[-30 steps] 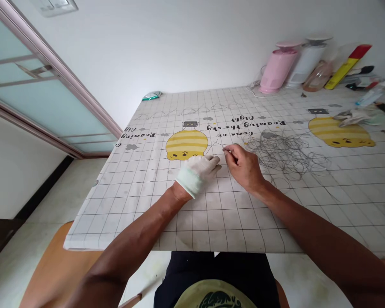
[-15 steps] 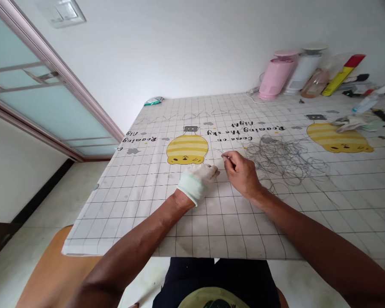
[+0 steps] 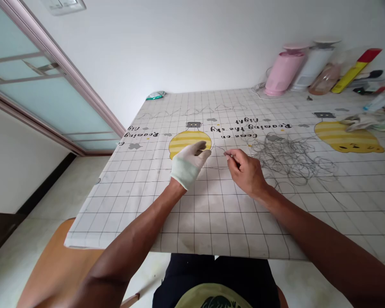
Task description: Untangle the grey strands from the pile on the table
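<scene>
My right hand (image 3: pixel 245 171), bare, pinches a thin dark wire (image 3: pixel 218 149) between thumb and fingertips. A short curved length of that wire sticks out leftward from the pinch. My left hand (image 3: pixel 191 162), in a white glove with a pale green cuff, hovers over the yellow printed balloon. Its thumb and fingers are bent but apart, close to the wire's free end, and I see nothing held in them. Right of my right hand lies a loose tangle of thin wire (image 3: pixel 288 158) on the gridded tablecloth (image 3: pixel 208 214).
Along the back lies a row of bent wire pieces (image 3: pixel 192 111) and a green-and-white packet (image 3: pixel 156 95). At the back right stand a pink cylinder (image 3: pixel 284 70), a white one (image 3: pixel 314 64), a bottle (image 3: pixel 325 79) and a yellow-red box (image 3: pixel 356 72). A glove (image 3: pixel 368 120) lies at right.
My left hand has lifted and moved up and left, its fingers parting. The right hand keeps its pinch on the wire. The whole view has shifted slightly.
</scene>
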Motion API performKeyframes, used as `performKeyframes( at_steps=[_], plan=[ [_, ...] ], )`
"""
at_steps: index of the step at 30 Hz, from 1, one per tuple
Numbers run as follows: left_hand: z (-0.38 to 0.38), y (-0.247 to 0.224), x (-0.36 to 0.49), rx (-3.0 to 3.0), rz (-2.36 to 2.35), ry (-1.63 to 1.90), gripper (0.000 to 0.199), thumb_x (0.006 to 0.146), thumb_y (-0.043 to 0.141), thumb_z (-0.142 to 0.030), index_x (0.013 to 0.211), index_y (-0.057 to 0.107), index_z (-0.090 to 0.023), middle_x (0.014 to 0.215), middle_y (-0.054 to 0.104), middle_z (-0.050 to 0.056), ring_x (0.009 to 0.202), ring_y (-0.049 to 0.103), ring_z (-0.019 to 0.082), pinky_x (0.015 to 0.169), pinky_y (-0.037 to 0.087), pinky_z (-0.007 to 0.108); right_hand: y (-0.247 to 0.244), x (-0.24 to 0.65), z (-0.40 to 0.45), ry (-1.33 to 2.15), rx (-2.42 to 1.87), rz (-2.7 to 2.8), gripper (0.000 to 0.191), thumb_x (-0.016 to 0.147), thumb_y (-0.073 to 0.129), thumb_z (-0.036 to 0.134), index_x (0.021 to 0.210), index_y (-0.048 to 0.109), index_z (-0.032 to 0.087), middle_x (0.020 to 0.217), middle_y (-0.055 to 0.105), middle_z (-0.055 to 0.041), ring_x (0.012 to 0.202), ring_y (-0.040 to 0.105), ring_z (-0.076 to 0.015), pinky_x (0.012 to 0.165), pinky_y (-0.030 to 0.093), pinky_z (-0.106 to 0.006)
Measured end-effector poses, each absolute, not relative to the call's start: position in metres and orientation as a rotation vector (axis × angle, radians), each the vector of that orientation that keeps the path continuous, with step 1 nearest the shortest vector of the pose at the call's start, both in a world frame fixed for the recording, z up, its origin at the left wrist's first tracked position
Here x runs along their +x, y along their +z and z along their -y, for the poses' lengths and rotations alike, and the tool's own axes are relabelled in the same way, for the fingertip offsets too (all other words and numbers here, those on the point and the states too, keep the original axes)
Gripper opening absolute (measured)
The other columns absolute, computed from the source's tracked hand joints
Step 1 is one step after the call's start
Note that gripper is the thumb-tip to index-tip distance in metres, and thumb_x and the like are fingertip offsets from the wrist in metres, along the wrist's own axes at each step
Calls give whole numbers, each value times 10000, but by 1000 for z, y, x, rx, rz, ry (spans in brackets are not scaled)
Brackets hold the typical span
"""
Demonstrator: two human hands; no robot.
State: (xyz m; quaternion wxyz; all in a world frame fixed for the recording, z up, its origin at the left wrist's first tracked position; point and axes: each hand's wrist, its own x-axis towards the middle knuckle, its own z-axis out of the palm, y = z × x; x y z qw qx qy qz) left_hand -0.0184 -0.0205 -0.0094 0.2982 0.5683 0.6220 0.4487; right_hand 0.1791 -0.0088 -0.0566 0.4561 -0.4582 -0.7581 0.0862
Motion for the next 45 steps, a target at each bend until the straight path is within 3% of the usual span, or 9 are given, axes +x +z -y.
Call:
performKeyframes(
  at_steps=[2, 10, 17, 22, 26, 30, 34, 40, 45],
  plan=[
    [18, -12, -19, 1370, -1481, 1165, 298, 907, 710, -386, 1161, 801, -258, 1189, 797, 37, 1128, 715, 210, 1057, 520, 340, -57, 177, 13, 215, -1099, 1903, 197, 1016, 537, 263, 1103, 703, 200, 740, 743, -21, 574, 630, -161, 610, 476, -301],
    [17, -16, -12, 1193, -1302, 1167, 176, 867, 702, -330, 869, 804, -187, 874, 786, 39, 827, 706, 152, 830, 569, 281, -57, 172, 20, 254, -994, 1970, 290, 1032, 514, 239, 1226, 723, 191, 693, 718, -2, 495, 545, -129, 543, 446, -280],
    [13, -21, -15, 1151, -1251, 1123, 181, 850, 687, -314, 767, 757, -169, 810, 746, 37, 717, 640, 124, 698, 522, 246, -60, 174, 19, 216, -865, 2038, 296, 1028, 512, 199, 1219, 738, 210, 936, 810, -55, 610, 641, -135, 591, 498, -273],
    [10, -24, -18, 1131, -1242, 1095, 219, 885, 687, -353, 894, 775, -152, 902, 772, 76, 743, 668, 139, 704, 544, 263, -55, 175, 18, 239, -987, 1944, 251, 1000, 551, 192, 1167, 739, 180, 634, 675, 17, 480, 510, -115, 524, 424, -266],
    [17, -18, -18, 1231, -1381, 1061, 266, 925, 651, -343, 1075, 783, -169, 1012, 803, 70, 842, 741, 171, 802, 584, 280, -52, 179, 13, 279, -1046, 1905, 257, 1004, 552, 215, 1174, 738, 167, 646, 669, 8, 508, 533, -122, 556, 435, -275],
    [20, -23, -14, 1321, -1460, 951, 307, 941, 586, -251, 1171, 782, -199, 909, 802, 27, 781, 739, 149, 810, 582, 260, -52, 184, 9, 334, -1060, 1888, 289, 1008, 549, 227, 1205, 752, 165, 634, 652, 9, 497, 512, -122, 553, 431, -280],
    [22, -29, -9, 1326, -1476, 870, 321, 954, 541, -214, 1157, 788, -196, 755, 748, 4, 665, 695, 138, 707, 580, 250, -51, 187, 6, 319, -1056, 1883, 309, 1005, 541, 232, 1200, 776, 189, 655, 670, -2, 509, 520, -132, 565, 446, -293],
    [25, -27, -8, 1225, -1377, 809, 295, 962, 558, -210, 1155, 777, -164, 718, 734, 18, 601, 677, 136, 616, 562, 245, -48, 195, 2, 324, -1068, 1907, 302, 989, 554, 249, 1153, 802, 199, 724, 713, -22, 527, 531, -135, 561, 450, -298],
    [21, -29, -9, 1121, -1372, 879, 251, 962, 596, -224, 1136, 763, -155, 736, 732, 25, 590, 661, 128, 607, 565, 248, -46, 195, 3, 421, -1102, 1949, 301, 1000, 566, 293, 1185, 785, 199, 600, 591, 21, 492, 476, -130, 533, 432, -295]
  ],
)
